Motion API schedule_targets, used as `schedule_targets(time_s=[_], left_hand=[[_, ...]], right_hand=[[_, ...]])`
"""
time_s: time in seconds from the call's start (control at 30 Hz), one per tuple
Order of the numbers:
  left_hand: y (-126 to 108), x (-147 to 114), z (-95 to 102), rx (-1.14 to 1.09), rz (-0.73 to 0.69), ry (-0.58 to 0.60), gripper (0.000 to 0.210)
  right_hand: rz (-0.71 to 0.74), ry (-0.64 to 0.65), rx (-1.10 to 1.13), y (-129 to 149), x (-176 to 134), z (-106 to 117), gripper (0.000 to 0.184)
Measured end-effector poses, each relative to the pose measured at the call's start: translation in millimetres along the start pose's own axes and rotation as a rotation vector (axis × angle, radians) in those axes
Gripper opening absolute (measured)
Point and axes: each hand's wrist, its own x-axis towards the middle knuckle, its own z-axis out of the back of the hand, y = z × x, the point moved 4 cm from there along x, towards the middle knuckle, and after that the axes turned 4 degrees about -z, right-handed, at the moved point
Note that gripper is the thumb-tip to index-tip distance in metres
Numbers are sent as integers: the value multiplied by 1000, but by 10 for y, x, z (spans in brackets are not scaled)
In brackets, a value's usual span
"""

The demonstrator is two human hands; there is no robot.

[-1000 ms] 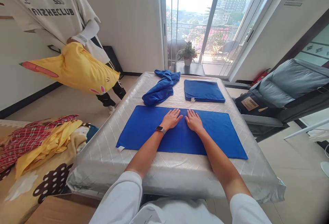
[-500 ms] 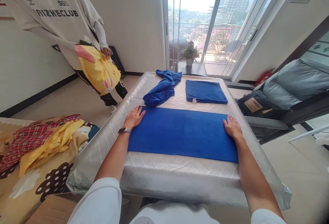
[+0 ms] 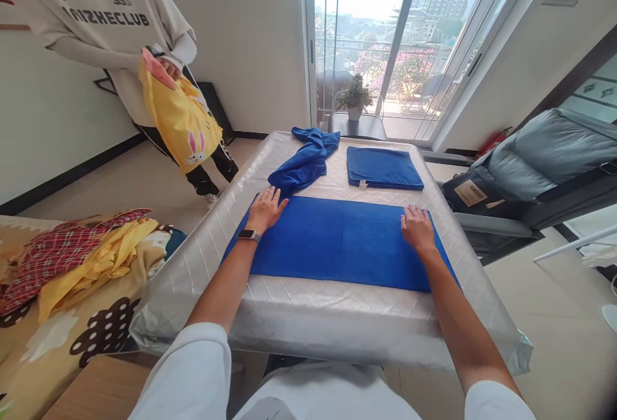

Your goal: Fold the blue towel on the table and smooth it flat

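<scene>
A long blue towel (image 3: 332, 243) lies flat, apparently folded lengthwise, across the near half of the table. My left hand (image 3: 266, 210) rests palm down near its far left corner, fingers stretched, close to a crumpled blue towel (image 3: 303, 159). On the long towel's right part, a little in from its end, my right hand (image 3: 417, 227) lies flat with fingers extended. Neither hand grips the cloth. Farther back on the right sits a neatly folded blue towel (image 3: 384, 168) with a small white tag at its near edge.
A silvery quilted cover (image 3: 202, 265) drapes the table. At the left, clothes (image 3: 91, 253) lie on a patterned bedspread. A person (image 3: 116, 27) stands beyond with a yellow bag (image 3: 180, 121). A grey recliner (image 3: 544, 156) stands right; a potted plant (image 3: 355, 98) sits behind.
Both hands have slid inward from the long towel's ends, uncovering more cloth at each side. The other person's hand has moved up on the yellow bag.
</scene>
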Motion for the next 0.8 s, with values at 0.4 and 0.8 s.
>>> schedule_targets(time_s=[0.4, 0.8], left_hand=[[-1925, 220, -538, -192, -365, 106, 62], [-1819, 258, -620, -203, -337, 116, 69]], right_hand=[[265, 241, 164, 1716, -39, -386, 63], [230, 278, 142, 1536, 48, -441, 67]])
